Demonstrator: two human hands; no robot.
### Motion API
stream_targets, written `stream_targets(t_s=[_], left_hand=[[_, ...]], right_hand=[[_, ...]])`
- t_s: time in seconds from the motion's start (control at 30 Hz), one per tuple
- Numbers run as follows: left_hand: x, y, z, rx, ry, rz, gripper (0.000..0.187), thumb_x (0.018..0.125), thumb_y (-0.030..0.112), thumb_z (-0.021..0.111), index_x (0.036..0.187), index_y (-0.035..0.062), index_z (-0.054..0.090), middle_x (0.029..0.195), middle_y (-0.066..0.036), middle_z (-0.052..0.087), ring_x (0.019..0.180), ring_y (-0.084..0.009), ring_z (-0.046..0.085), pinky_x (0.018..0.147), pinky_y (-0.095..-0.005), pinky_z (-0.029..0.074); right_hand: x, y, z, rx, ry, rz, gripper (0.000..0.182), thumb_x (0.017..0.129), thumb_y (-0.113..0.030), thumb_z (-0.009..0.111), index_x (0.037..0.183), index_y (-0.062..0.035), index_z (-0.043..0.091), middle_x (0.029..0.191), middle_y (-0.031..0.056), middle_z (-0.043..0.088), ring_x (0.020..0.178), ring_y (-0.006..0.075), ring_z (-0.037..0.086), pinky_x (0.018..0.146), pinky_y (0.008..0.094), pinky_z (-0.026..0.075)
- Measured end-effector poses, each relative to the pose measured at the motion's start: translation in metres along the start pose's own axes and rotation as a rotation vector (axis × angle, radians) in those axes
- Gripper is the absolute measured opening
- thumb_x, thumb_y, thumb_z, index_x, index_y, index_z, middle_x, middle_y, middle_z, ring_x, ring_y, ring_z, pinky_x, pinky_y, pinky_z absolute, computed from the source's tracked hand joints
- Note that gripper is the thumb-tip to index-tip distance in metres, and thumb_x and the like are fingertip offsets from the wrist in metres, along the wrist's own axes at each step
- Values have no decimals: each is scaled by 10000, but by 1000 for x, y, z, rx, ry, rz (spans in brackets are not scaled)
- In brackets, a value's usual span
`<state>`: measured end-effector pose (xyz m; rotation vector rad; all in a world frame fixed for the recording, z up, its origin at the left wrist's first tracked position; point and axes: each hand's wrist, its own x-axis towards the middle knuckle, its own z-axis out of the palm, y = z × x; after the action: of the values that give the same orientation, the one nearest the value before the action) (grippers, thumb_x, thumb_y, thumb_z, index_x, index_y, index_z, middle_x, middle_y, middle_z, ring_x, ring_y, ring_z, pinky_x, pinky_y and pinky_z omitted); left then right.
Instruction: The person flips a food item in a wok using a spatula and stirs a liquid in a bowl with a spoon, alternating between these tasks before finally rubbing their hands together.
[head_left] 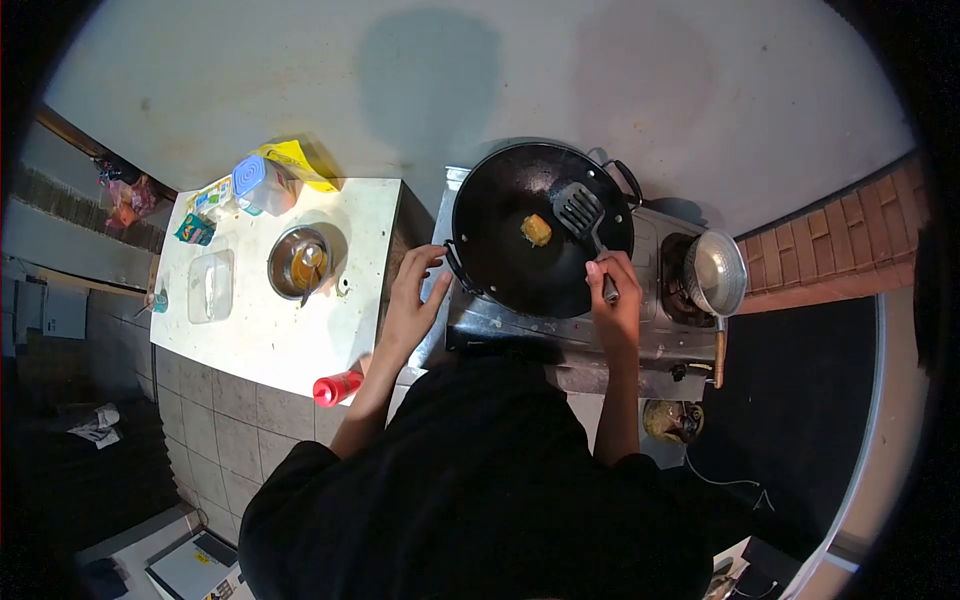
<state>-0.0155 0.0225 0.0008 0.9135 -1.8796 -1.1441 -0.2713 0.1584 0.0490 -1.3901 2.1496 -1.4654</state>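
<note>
A black wok [500, 275] sits on the stove, with one golden-brown fried piece of food [536, 231] near its middle. My right hand [614, 283] is closed around the handle of a slotted spatula [580, 211]. The spatula's slotted head is inside the wok, just right of the food. At the wok's left side, my left hand [411, 298] has its thumb and fingers apart. Its fingertips are right at the wok's left loop handle [457, 266], not wrapped round it.
Right of the wok, a metal saucepan [715, 272] with a wooden handle occupies the other burner. On the white table [265, 350] at left are a steel bowl [285, 250] of orange-brown liquid, a clear plastic container [211, 287], a blue-lidded tub [262, 185] and a red bottle [337, 388].
</note>
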Motion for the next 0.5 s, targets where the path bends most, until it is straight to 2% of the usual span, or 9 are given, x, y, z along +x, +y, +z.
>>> stream_targets(t_s=[0.03, 0.23, 0.5], left_hand=[[0, 1, -2, 0, -20, 4, 296, 949, 120, 623, 1228, 22, 602, 1245, -144, 575, 1119, -275, 607, 920, -363, 484], [-4, -4, -6, 3, -44, 18, 243, 951, 108, 622, 1176, 14, 631, 1203, -140, 581, 1080, -272, 608, 899, -345, 493], [-9, -8, -10, 20, -54, 18, 226, 955, 96, 620, 1162, 9, 637, 1198, -139, 578, 1069, -262, 605, 883, -331, 500]], right_hand=[[2, -3, 0, 3, -25, 1, 158, 935, -72, 646, 853, 36, 564, 881, 100, 549, 791, 221, 542, 753, 309, 446], [6, -13, 4, 10, -60, -32, 141, 932, -60, 645, 869, 45, 575, 895, 120, 565, 795, 244, 560, 756, 318, 451], [-1, -16, -1, -57, -133, 21, 146, 928, -63, 651, 868, 52, 584, 860, 129, 565, 739, 245, 553, 707, 328, 451]])
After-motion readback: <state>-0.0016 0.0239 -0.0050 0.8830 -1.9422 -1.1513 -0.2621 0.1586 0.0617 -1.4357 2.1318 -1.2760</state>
